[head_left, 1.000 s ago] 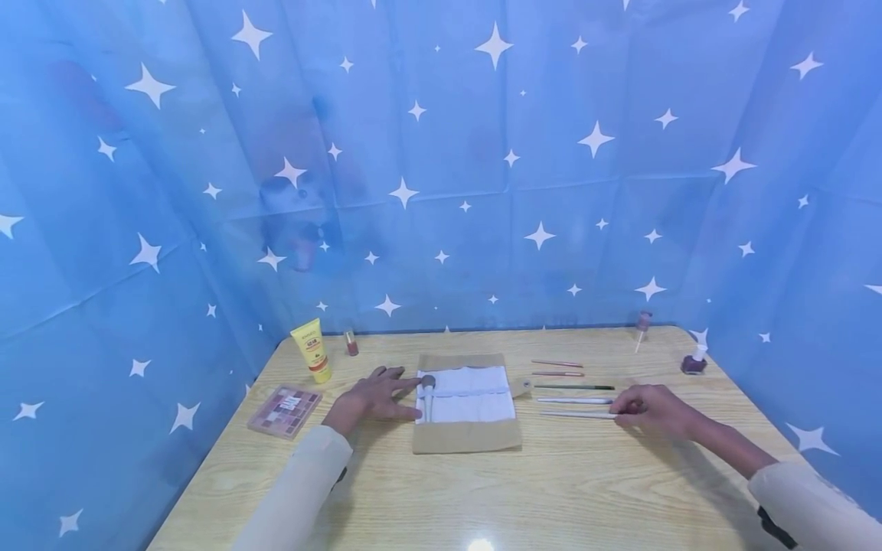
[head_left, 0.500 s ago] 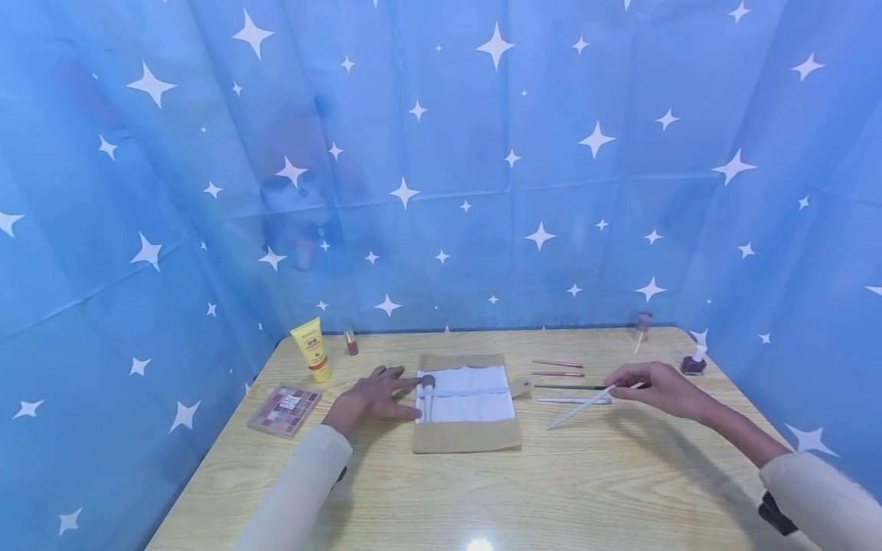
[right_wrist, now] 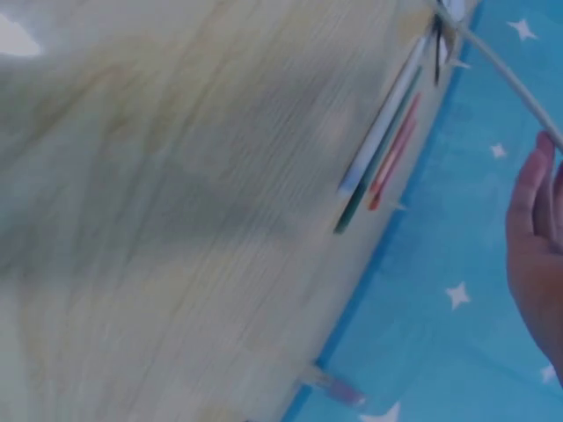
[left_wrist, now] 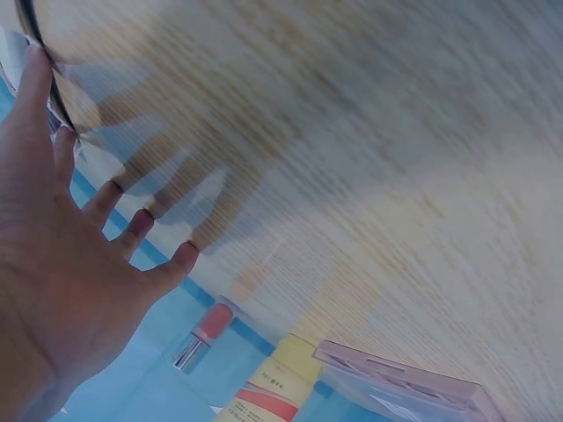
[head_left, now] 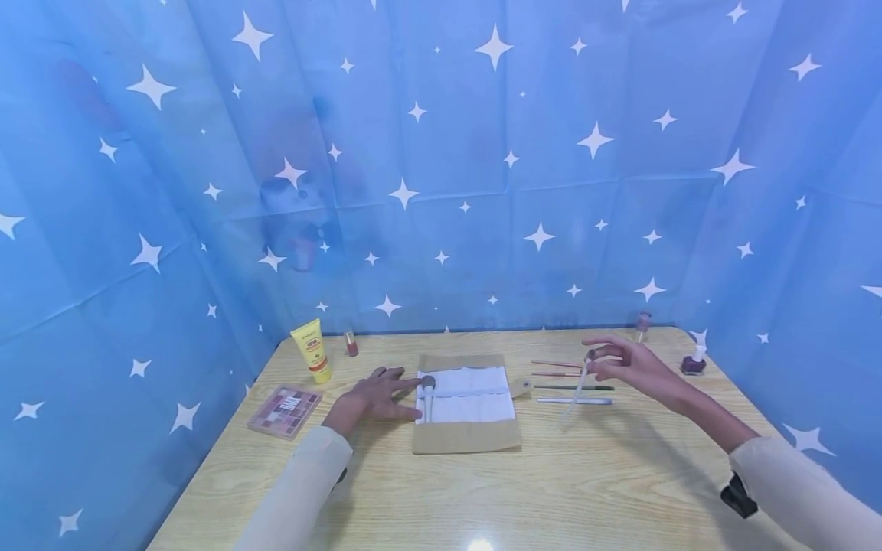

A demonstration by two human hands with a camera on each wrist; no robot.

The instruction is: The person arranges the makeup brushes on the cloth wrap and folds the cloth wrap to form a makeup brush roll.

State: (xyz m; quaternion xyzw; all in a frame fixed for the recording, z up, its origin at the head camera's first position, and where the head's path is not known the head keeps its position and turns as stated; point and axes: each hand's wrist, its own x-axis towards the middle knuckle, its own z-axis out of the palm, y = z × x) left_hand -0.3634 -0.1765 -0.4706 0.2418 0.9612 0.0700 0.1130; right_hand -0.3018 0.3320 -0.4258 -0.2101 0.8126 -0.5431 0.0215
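In the head view my right hand [head_left: 630,369] pinches a slim makeup brush [head_left: 581,384] above the table. Its dark bristle end is up by the fingertips, and the pale handle slants down to the left. The right wrist view shows that pale handle [right_wrist: 506,72] crossing the top right corner. A tan brush roll [head_left: 468,438] with white pockets lies unfolded at mid-table. One thick-headed makeup brush [head_left: 429,399] is in its leftmost pocket. With fingers spread, my left hand [head_left: 375,396] rests at the roll's left edge; the left wrist view shows several fingertips [left_wrist: 183,255] on the tabletop.
Right of the roll lie a white-handled brush [head_left: 575,401], a dark green one [head_left: 574,387] and two reddish ones [head_left: 555,374]. A palette [head_left: 285,412], yellow tube [head_left: 312,352] and small red bottle [head_left: 351,344] stand left; a dark bottle [head_left: 694,362] stands right.
My right hand has lifted the nearest pale-handled brush off the table, raised it and tilted it steeper, moving slightly left. The left hand and the roll have stayed put.
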